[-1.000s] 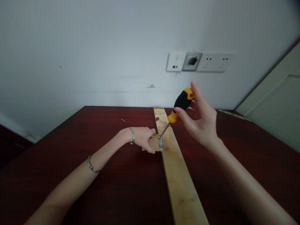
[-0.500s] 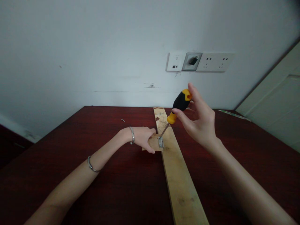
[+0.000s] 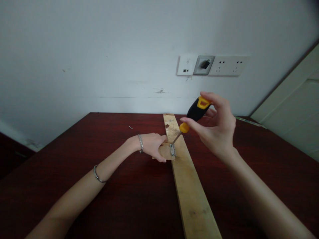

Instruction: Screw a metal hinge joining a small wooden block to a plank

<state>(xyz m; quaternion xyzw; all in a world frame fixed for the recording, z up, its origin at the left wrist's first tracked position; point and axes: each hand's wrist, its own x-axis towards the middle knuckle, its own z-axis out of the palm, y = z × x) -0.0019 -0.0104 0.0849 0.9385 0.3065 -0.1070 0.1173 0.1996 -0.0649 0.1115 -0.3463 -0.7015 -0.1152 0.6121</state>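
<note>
My right hand point(image 3: 218, 124) grips a screwdriver point(image 3: 195, 111) with a black and yellow handle, tilted with its tip down to the left. The tip meets the far end of a small metal bracket point(image 3: 172, 150). That bracket sits on a short wooden block point(image 3: 166, 152), where it meets a long wooden board point(image 3: 190, 186). Wrapped round the block's left side is my left hand point(image 3: 154, 146), thumb on the near edge and fingers on the far side. Whether a screw is under the tip is too small to tell.
A loose screw point(image 3: 131, 127) lies on the dark red table point(image 3: 112, 205) left of the board. Behind the table stands a white wall with sockets point(image 3: 229, 65) and a plugged-in adapter point(image 3: 205, 64). A thin pale strip point(image 3: 250, 122) lies at the back right.
My right hand has shifted slightly right and turned on the screwdriver handle, which leans further over. The block, bracket and left hand have moved a little to the right.
</note>
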